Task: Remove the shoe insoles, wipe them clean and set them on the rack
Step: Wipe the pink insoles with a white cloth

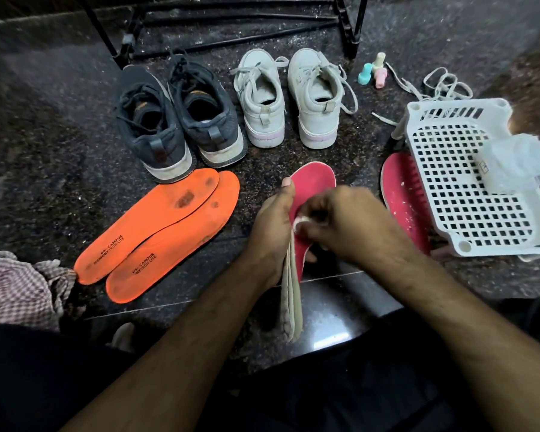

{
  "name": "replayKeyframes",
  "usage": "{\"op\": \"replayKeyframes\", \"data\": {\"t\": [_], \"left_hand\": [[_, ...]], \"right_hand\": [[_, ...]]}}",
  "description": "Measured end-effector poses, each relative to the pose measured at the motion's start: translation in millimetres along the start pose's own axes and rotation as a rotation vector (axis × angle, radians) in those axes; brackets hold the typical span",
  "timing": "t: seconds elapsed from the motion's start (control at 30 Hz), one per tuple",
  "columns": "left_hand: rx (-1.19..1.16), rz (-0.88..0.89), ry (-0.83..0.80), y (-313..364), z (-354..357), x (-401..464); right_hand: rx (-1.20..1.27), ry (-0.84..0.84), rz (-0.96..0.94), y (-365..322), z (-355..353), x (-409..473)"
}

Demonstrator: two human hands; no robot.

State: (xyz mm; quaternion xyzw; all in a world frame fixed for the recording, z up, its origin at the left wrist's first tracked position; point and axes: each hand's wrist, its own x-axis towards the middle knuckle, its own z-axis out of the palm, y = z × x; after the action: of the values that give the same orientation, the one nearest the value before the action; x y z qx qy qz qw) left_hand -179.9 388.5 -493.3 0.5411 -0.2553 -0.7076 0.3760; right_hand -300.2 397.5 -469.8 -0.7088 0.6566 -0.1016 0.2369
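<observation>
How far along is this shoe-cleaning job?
Removal looks done: two orange insoles lie on the floor and a second pink insole lies by the white basket. In hand: the left hand grips a pink insole while the right hand rubs it with a small white wipe. Left: the stained orange pair, and nothing is on the black rack yet.
</observation>
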Motion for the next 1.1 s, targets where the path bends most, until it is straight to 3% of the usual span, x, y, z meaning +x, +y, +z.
{"op": "replayKeyframes", "data": {"t": [0.13,0.2,0.27,0.37,0.53,0.6,0.73,0.97,1.1], "left_hand": [[0.017,-0.004,-0.019,1,-1,-2],[-0.055,0.000,-0.007,3,0,-2],[-0.150,0.026,0.023,5,-1,-1],[-0.134,0.032,0.041,4,-2,1],[-0.038,-0.049,-0.076,8,-6,-1],[-0.045,-0.070,-0.098,10,-5,-3],[-0.012,-0.056,-0.103,8,-4,-2],[-0.031,-0.039,-0.080,9,-4,0],[-0.145,-0.077,-0.095,10,-3,0]], "right_hand": [[0.021,0.268,0.026,8,-8,5],[0.049,0.205,-0.016,-3,-1,0],[0.018,0.030,-0.063,-13,5,-8],[0.139,-0.127,-0.013,-5,-9,-9],[0.513,0.318,0.113,21,-26,1],[0.604,0.321,0.108,18,-20,5],[0.516,0.186,0.007,8,-2,5],[0.138,0.288,-0.144,4,-4,7],[0.035,0.214,-0.239,1,4,7]]}}
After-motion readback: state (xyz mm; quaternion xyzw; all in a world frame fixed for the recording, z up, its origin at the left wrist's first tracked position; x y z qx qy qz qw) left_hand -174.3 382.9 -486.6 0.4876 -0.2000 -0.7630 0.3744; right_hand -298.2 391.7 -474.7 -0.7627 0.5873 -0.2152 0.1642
